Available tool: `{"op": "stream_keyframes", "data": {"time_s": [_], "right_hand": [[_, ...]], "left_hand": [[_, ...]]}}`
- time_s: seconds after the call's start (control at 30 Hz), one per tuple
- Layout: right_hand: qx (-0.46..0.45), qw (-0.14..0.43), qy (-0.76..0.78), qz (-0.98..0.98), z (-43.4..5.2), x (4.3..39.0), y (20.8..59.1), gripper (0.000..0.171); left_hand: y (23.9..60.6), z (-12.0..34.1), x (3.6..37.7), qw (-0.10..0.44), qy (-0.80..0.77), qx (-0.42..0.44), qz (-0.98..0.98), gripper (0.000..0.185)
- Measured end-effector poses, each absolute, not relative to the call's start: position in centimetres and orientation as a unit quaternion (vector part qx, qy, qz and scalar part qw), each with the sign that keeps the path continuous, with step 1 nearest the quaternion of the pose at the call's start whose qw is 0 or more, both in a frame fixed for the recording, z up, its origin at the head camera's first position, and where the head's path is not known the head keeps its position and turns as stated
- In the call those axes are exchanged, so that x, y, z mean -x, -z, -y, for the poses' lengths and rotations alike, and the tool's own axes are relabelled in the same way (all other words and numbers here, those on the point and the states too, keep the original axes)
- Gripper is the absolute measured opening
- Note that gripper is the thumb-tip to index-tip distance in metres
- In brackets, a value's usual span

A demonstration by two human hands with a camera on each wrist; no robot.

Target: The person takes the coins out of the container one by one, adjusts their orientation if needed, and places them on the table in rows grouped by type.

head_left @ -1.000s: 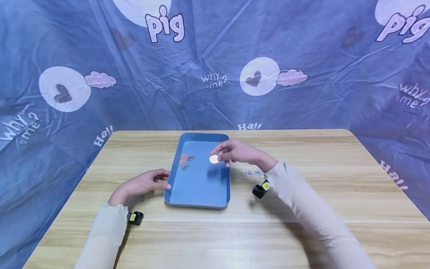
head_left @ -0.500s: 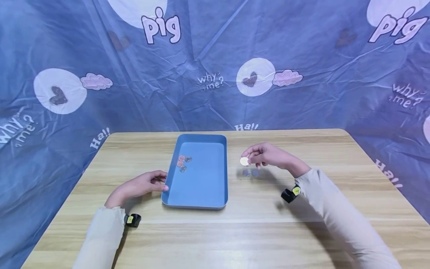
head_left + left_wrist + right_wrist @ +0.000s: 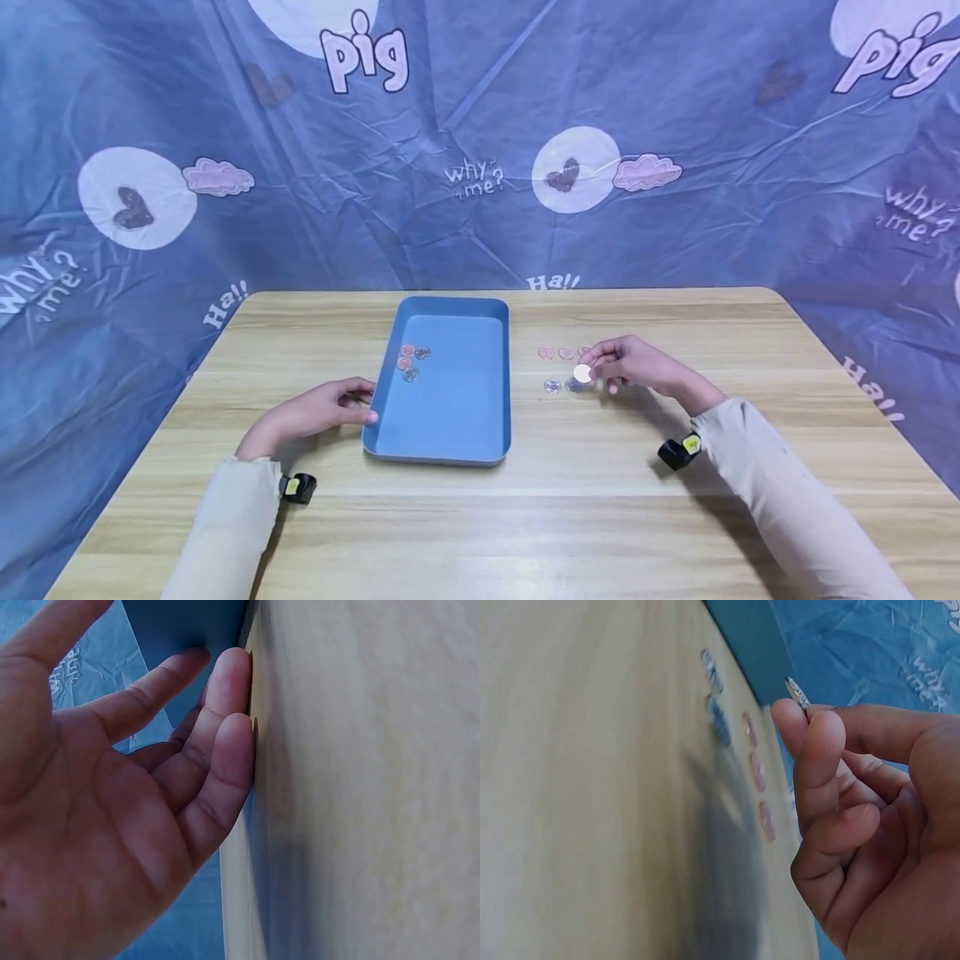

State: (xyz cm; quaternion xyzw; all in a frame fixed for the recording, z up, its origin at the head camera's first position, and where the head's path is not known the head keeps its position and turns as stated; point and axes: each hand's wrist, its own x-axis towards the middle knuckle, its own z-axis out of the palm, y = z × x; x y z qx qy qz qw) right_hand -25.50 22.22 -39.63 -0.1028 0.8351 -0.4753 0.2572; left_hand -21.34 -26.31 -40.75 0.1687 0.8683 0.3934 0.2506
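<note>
Pale wood-grain table (image 3: 465, 542): fills the lower frame.
Shallow blue rectangular tray (image 3: 450, 408): left of centre.
Left hand (image 3: 318, 408): lower left, fingers loosely bent against the tray's side; light, steady contact should serve.
Right hand (image 3: 626, 367): right of centre, fingertips pinching a round silver-coloured metal coin (image 3: 582, 373).
Coin: raised above the table; best pinched firmly, clear of the copper-coloured coins (image 3: 566, 353) and silver-coloured pair (image 3: 552, 387).

One tray (image 3: 442, 417) holds two reddish coins (image 3: 405, 363), two silvery coins (image 3: 410, 375). Beyond its three o'clock are three reddish ones (image 3: 566, 353), two silvery ones (image 3: 552, 386), one held coin (image 3: 582, 373).
</note>
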Motion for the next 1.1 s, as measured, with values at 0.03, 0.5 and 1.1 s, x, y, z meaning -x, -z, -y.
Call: {"op": "stream_keyframes", "data": {"time_s": [0.03, 0.5, 1.1], "right_hand": [[0.103, 0.255, 0.473, -0.837, -22.4, 25.5, 39.8, 0.035], [0.082, 0.252, 0.453, -0.851, -23.5, 25.1, 41.2, 0.036], [0.099, 0.247, 0.430, -0.863, -23.7, 25.0, 41.6, 0.041]], "left_hand": [[40.7, 26.3, 21.3, 0.250, -0.392, -0.168, -0.869, 0.063], [40.5, 26.2, 21.3, 0.248, -0.392, -0.177, -0.868, 0.063], [40.6, 26.4, 21.3, 0.250, -0.390, -0.173, -0.869, 0.064]]}}
